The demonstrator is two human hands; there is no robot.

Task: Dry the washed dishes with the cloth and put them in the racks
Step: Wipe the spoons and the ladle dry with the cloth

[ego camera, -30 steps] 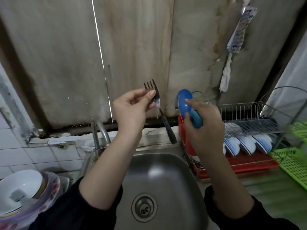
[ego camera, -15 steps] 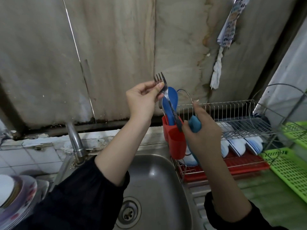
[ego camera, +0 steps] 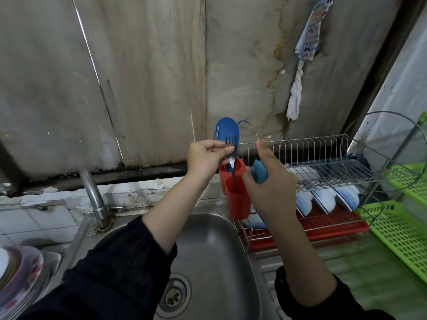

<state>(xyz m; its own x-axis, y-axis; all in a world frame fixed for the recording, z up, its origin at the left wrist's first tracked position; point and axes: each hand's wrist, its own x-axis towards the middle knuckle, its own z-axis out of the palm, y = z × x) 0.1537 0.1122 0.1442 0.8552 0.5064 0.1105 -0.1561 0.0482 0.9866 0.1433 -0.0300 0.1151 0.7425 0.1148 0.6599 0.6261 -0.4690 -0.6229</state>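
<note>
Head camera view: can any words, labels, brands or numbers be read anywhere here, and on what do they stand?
Printed strip hanging on the wall: dark marks that may be lettering, too blurred to read.
Red cutlery holder, fork and blue-handled utensil: no text visible.
Nothing else in the view carries readable writing.
</note>
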